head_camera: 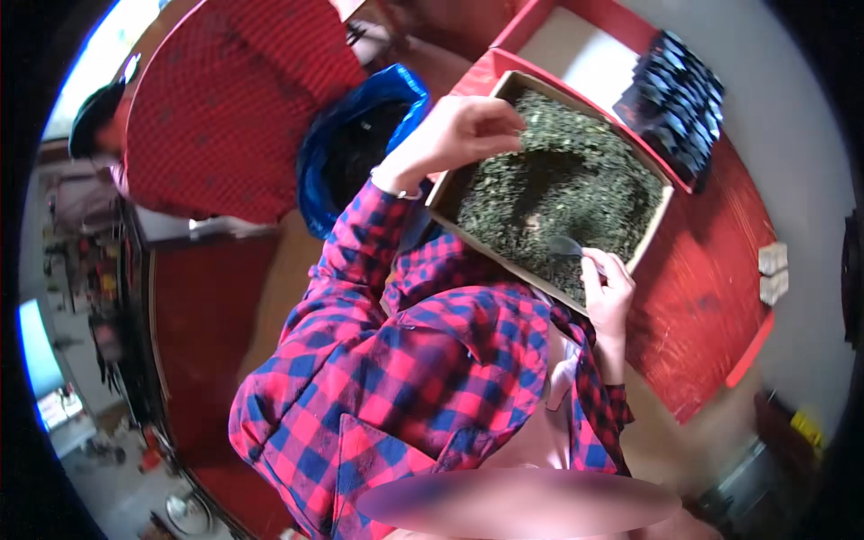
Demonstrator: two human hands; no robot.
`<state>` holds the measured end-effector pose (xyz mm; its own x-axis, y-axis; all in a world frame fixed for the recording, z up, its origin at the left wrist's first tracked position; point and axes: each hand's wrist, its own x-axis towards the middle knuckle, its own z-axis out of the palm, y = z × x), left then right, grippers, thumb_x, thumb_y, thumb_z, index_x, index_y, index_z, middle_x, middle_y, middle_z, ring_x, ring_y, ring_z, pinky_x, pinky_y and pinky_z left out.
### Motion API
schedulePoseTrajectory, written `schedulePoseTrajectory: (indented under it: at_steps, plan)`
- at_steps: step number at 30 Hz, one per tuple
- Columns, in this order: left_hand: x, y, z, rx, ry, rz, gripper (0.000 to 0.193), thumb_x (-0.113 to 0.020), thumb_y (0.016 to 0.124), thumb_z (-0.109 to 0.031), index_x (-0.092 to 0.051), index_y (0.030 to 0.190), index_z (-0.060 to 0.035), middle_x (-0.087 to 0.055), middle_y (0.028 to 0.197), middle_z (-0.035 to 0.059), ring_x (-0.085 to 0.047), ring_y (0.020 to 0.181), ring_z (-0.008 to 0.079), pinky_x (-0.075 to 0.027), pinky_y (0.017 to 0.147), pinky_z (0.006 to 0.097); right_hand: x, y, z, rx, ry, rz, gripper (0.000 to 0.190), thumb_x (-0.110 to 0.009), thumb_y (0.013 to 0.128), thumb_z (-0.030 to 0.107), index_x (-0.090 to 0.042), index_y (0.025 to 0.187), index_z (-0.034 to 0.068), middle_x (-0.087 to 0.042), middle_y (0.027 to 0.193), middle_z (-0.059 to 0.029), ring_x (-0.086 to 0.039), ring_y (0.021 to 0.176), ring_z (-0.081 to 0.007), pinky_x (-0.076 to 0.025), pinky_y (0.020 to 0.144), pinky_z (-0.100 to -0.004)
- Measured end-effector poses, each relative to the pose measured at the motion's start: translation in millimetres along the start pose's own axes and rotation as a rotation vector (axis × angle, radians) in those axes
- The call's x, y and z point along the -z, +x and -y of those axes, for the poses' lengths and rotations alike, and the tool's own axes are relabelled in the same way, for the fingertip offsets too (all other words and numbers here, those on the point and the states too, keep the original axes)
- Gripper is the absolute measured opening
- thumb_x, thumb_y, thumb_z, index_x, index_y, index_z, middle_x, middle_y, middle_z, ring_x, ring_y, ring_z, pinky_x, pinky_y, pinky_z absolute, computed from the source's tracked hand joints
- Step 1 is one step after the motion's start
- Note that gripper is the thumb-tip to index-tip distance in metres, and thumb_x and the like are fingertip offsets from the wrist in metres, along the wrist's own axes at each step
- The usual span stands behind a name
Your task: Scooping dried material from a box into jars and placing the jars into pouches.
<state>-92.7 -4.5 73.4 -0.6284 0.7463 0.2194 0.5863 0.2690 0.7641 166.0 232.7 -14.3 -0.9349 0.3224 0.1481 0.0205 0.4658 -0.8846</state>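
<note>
A shallow cardboard box (498,255) holds a deep heap of dried green leaf material (601,182), with a dark hollow in its middle. My right hand (609,287), at the box's near right edge, grips the handle of a small translucent scoop (563,247). The scoop's bowl lies over the leaf material. Above the far left part of the heap is my left hand (466,131), its fingers bent and blurred. Whether anything is between those fingertips cannot be seen.
A red table (702,283) bears a red tray (540,40) with a pale bottom and a dark, silvery patterned packet (678,101). Left of the box stands a blue plastic bag (314,182), held open. Red checked fabric (236,115) and a person in a dark cap (98,121) are beyond.
</note>
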Motion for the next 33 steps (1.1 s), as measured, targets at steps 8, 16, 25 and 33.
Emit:
schedulePoseTrajectory:
  at_steps: [8, 16, 25, 33]
  plan:
    - [69, -145, 129, 0.467, 0.585, -0.525, 0.016, -0.076, 0.087, -0.018, -0.074, 0.095, -0.0049, -0.073, 0.084, 0.0143, -0.073, 0.077, 0.0235, -0.056, 0.071, 0.0337, 0, 0, -16, -0.004, -0.057, 0.039, 0.016, -0.066, 0.097, -0.002, -0.073, 0.111, 0.0, -0.069, 0.092, -0.0048, -0.062, 0.07, -0.0106, -0.05, 0.061, -0.026]
    - [74, -192, 172, 0.771, 0.73, -0.397, 0.016, -0.077, 0.082, -0.02, -0.073, 0.09, -0.006, -0.074, 0.091, 0.0166, -0.072, 0.088, 0.0359, -0.058, 0.079, 0.0451, 0, -2, -9, -0.194, -0.045, 0.071, 0.017, -0.069, 0.095, 0.002, -0.073, 0.112, -0.001, -0.072, 0.096, -0.0102, -0.068, 0.082, -0.018, -0.055, 0.07, -0.0302]
    - [76, -210, 221, 0.725, 0.812, -0.48, 0.017, -0.075, 0.08, -0.017, -0.07, 0.092, -0.0061, -0.071, 0.096, 0.021, -0.068, 0.095, 0.041, -0.056, 0.083, 0.0518, -4, -4, -22, -0.065, -0.116, 0.061, 0.019, -0.067, 0.097, 0.0, -0.073, 0.115, 0.0, -0.069, 0.096, -0.0049, -0.061, 0.07, -0.0095, -0.049, 0.061, -0.0248]
    - [63, -161, 223, 0.623, 0.737, -0.462, 0.018, -0.078, 0.081, -0.02, -0.074, 0.091, -0.0062, -0.068, 0.093, 0.0176, -0.068, 0.093, 0.039, -0.056, 0.081, 0.0494, -4, -2, -23, -0.052, -0.151, 0.065, 0.018, -0.067, 0.097, 0.001, -0.073, 0.115, 0.0, -0.069, 0.096, -0.0047, -0.061, 0.071, -0.009, -0.049, 0.062, -0.0246]
